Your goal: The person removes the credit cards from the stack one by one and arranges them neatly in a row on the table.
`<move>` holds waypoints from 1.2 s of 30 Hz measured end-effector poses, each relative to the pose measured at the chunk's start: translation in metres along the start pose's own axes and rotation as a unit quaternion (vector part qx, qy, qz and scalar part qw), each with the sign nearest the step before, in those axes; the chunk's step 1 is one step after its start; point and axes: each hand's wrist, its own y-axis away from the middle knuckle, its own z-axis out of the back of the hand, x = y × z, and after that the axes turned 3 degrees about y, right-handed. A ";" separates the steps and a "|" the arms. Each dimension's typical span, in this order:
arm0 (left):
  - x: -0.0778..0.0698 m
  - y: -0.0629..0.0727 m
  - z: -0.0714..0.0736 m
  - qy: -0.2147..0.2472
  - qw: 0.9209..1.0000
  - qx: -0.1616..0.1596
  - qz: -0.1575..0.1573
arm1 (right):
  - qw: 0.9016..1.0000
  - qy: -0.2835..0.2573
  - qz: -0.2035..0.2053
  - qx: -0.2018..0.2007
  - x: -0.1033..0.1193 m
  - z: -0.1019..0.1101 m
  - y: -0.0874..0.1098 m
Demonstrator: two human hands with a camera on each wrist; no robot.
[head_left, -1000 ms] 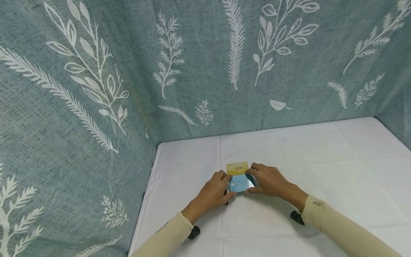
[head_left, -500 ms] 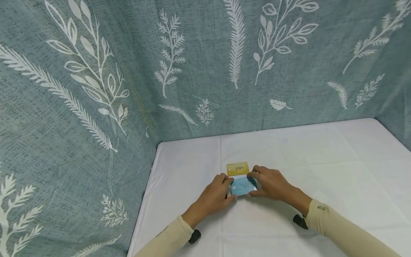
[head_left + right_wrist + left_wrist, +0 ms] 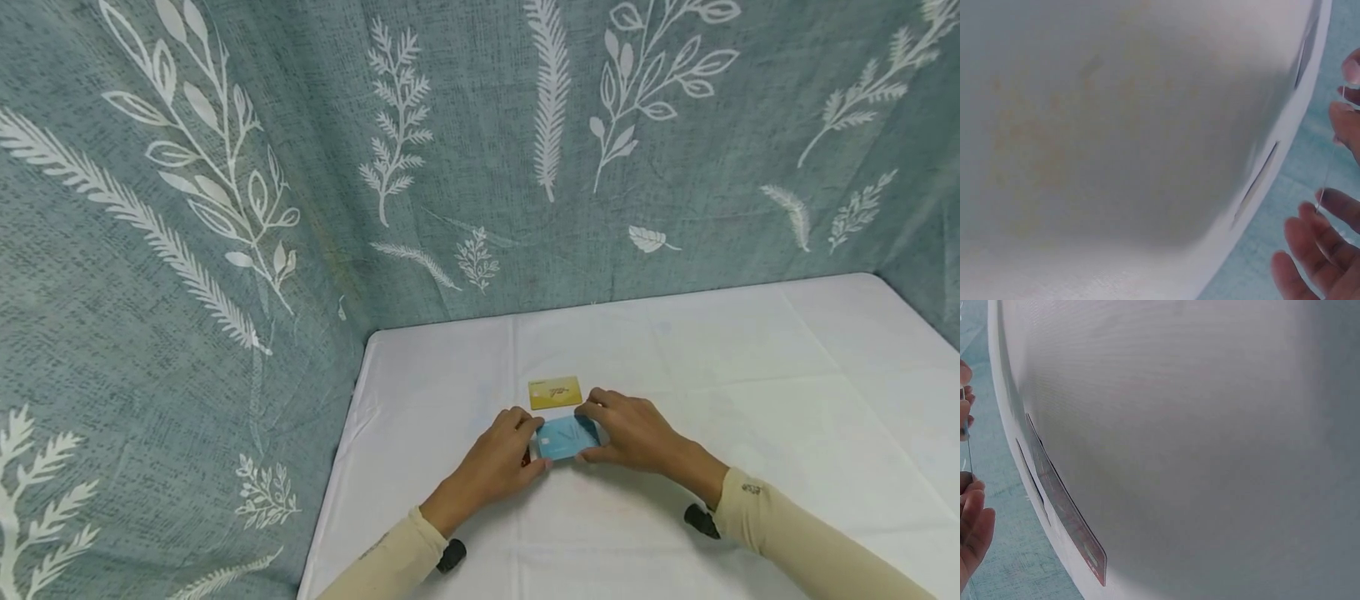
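Observation:
A light blue bank card (image 3: 567,437) is held by its two short ends between both hands, raised off the table. My left hand (image 3: 495,458) pinches its left end, thumb near the lower corner and fingers at the upper one. At the right end, my right hand (image 3: 633,429) pinches it likewise. Behind it a yellow bank card (image 3: 555,392) lies flat on the cloth. A dark reddish card (image 3: 1069,509) lies on the table in the left wrist view; from the head it is mostly hidden by the left hand. The wrist views show the held card only edge-on.
A white cloth covers the table (image 3: 750,400). Its far edge meets a green-blue curtain (image 3: 480,167) with white leaf prints, which also hangs along the left side. Dark wrist-camera mounts (image 3: 701,521) sit under both forearms.
Both hands have brought the blue card slightly toward me and right, widening the gap to the yellow card. A bright reflection at its right end has faded. The yellow card stays put.

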 end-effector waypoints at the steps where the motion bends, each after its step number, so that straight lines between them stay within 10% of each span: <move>1: 0.000 0.000 0.000 0.002 1.000 -0.001 0.002 | 1.000 -0.001 0.000 0.000 0.000 0.001 -0.001; 36: -0.006 -0.011 0.004 -0.015 0.999 0.039 0.034 | 0.999 -0.031 0.012 0.041 -0.007 0.008 -0.006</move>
